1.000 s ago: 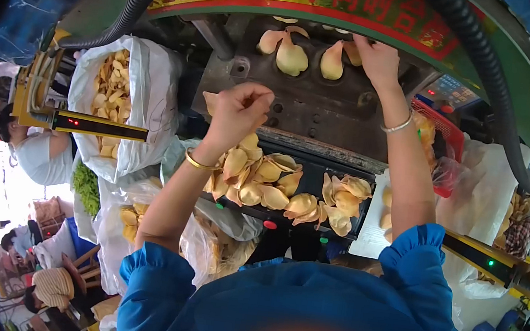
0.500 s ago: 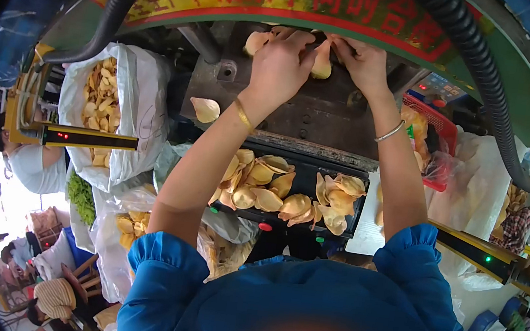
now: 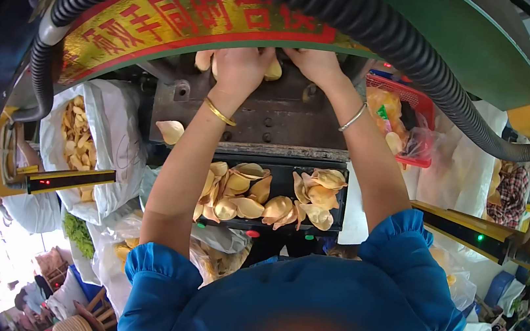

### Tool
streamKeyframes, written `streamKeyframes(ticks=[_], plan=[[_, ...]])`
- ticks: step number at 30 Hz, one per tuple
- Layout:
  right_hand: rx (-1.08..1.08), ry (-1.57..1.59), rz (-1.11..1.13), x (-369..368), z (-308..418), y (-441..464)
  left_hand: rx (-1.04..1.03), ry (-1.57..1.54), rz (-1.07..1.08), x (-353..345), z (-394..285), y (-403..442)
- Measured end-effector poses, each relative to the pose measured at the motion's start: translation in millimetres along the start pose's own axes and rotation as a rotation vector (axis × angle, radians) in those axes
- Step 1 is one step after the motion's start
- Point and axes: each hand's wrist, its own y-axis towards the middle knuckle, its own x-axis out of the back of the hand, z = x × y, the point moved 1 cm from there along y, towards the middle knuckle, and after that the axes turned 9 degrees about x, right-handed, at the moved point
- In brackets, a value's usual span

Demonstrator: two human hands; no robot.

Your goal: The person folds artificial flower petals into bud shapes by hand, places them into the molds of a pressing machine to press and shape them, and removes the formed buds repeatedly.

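Both my hands reach to the far part of a dark metal plate (image 3: 290, 119), under a green machine frame. My left hand (image 3: 240, 70), with a gold bangle at the wrist, is beside a pale yellow, cupped, teardrop-shaped piece (image 3: 273, 71). Another such piece (image 3: 203, 60) shows to its left. My right hand (image 3: 319, 65), wearing a silver bangle, lies just right of the first piece. The frame's edge hides most fingers of both hands, so their grip cannot be made out. One loose cupped piece (image 3: 170, 131) rests at the plate's left front corner.
Nearer me, a black tray (image 3: 284, 182) holds several cupped pieces (image 3: 246, 208). A white sack (image 3: 118, 147) of similar pieces stands left, and a red basket (image 3: 425, 107) right. Yellow-black bars (image 3: 71, 181) flank my arms. A ribbed black hose (image 3: 417, 55) arches overhead.
The view has shifted, so the plate, tray and sacks appear further left. The frame now covers more of my fingers. Both hands remain at the far part of the plate.
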Motion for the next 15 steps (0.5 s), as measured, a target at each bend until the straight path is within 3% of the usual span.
streamKeyframes(ticks=[4, 9, 13, 15], plan=[[-0.031, -0.002, 0.053, -3, 8, 6, 0.023, 0.037, 0.002, 3, 5, -1], [-0.099, -0.009, 0.168, 12, 21, 15, 0.179, -0.010, 0.172, 7, -1, 2], [-0.047, -0.149, 0.181, 13, 29, 23, 0.001, -0.185, 0.004, 33, -11, -1], [-0.022, -0.055, 0.171, 10, 26, 27, -0.002, -0.308, -0.004, 62, -17, -16]])
